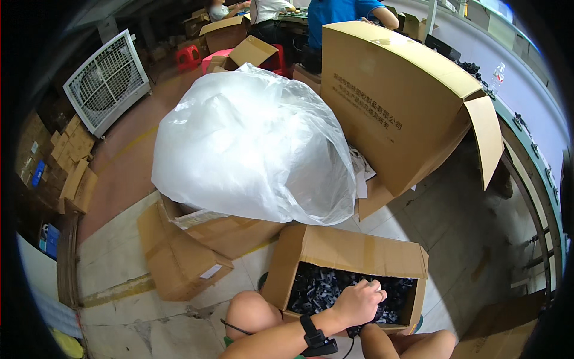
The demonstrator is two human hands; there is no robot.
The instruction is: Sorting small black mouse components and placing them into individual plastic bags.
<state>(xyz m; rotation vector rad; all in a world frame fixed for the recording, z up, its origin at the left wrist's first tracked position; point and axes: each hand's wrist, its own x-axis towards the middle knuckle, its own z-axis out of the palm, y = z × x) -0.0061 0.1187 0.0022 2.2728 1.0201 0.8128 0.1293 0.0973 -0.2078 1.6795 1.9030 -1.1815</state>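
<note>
My left hand (360, 302) is over the open cardboard box (365, 246) between my knees. Its fingers are curled closed at a small whitish spot; what they hold, if anything, is too small to make out. A black band (315, 338) is strapped round that wrist. Inside the box lies a heap of small black plastic parts (317, 293). My right forearm (376, 342) comes up from the lower edge, under the left hand. The right hand itself is hidden behind the left, with its fingers out of sight. A dark cable (351, 344) hangs by the wrists.
A big clear plastic bag (239, 143) bulges from a carton (239, 233) just ahead. Another carton (173, 257) lies to its left, and a tall carton (382, 113) stands right. A workbench (541, 161) runs along the right. People sit farther back, near a large fan unit (107, 81).
</note>
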